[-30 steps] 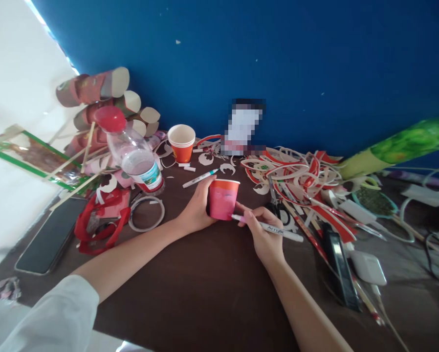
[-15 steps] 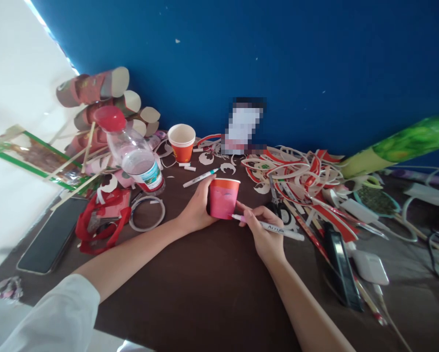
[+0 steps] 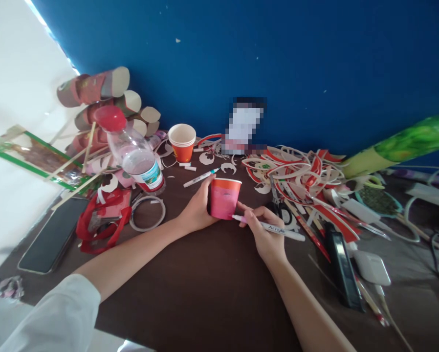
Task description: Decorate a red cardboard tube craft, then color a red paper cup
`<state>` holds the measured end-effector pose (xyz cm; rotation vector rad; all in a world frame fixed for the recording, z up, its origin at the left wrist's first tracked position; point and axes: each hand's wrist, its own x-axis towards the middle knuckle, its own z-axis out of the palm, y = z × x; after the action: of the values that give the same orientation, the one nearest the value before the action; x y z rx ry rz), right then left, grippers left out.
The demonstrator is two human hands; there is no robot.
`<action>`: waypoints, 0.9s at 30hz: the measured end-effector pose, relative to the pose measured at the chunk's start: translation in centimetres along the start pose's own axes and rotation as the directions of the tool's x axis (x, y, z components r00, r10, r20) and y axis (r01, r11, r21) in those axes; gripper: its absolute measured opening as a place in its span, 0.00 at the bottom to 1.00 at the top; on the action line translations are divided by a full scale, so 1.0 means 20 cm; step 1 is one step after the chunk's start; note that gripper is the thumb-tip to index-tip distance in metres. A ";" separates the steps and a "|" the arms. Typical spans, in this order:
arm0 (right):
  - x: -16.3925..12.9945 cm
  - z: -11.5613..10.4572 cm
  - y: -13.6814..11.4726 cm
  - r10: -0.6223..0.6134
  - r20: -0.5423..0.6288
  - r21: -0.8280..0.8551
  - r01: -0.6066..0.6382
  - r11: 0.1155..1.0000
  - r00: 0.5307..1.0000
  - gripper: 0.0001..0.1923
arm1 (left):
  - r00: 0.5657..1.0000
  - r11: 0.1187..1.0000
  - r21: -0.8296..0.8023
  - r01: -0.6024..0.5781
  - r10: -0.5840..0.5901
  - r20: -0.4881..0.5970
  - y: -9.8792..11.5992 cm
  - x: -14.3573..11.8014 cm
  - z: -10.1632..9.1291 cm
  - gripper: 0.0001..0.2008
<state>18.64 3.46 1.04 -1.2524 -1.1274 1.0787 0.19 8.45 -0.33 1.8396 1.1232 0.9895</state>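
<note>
A paper cup [image 3: 225, 198] stands in front of me, pink over most of its side with an orange band below the white rim. Around its left side my left hand [image 3: 198, 208] is closed, with some fingers hidden behind the cup. My right hand [image 3: 266, 230] grips a white acrylic marker [image 3: 283, 231], its pink tip at the lower right of the cup's side. Just behind the left hand lies another marker [image 3: 201, 178] with a blue-green tip. A pair of scissors [image 3: 278, 203] with black handles rests beyond the right hand.
At left stand a red-capped bottle [image 3: 137, 161], a phone [image 3: 53, 237], a red strap [image 3: 105, 222] and a tape roll [image 3: 148, 213]. Stacked cups [image 3: 183, 143] are at the back. Cut paper strips [image 3: 296, 171], a black stapler-like object [image 3: 346, 269] and a white charger [image 3: 371, 268] lie to the right.
Almost nothing differs. The whole view has shifted very slightly; both hands keep their hold, and the marker tip stays at the cup's lower right.
</note>
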 end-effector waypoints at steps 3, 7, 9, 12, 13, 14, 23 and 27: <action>0.00 0.00 0.00 0.008 0.028 0.000 -0.008 1.000 1.000 0.19 | 1.000 1.000 0.003 0.022 -0.022 -0.002 0.00 0.00 0.00 0.55; 0.00 0.00 0.00 0.005 -0.018 -0.005 -0.005 1.000 1.000 0.17 | 1.000 1.000 -0.013 0.015 -0.015 0.013 0.01 0.00 0.00 0.56; -0.01 0.00 0.00 0.012 0.021 0.001 -0.012 1.000 1.000 0.18 | 1.000 1.000 -0.007 0.022 -0.022 -0.001 0.01 0.00 0.00 0.56; -0.01 0.00 0.00 0.021 0.023 0.030 -0.022 0.999 1.000 0.19 | 1.000 1.000 -0.001 0.023 -0.023 -0.007 0.01 0.00 0.00 0.56; -0.01 0.01 0.00 0.021 0.001 0.027 -0.021 0.999 1.000 0.18 | 1.000 1.000 -0.004 0.021 -0.021 0.000 0.00 0.00 0.00 0.56; -0.01 0.01 -0.01 0.020 -0.018 0.018 -0.020 1.000 1.000 0.18 | 1.000 1.000 -0.006 0.017 -0.017 0.004 0.00 0.00 0.00 0.56; -0.01 0.01 -0.01 0.017 -0.007 0.006 -0.017 1.000 1.000 0.19 | 1.000 1.000 -0.001 -0.003 0.003 0.000 0.00 0.00 0.00 0.56; 0.00 0.01 -0.01 0.028 -0.004 0.038 -0.027 0.999 1.000 0.19 | 1.000 1.000 0.008 0.002 -0.002 -0.004 0.00 0.00 0.00 0.57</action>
<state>18.37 3.40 1.33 -1.2430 -1.0839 1.1123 0.20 8.39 -0.31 1.8439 1.1322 0.9890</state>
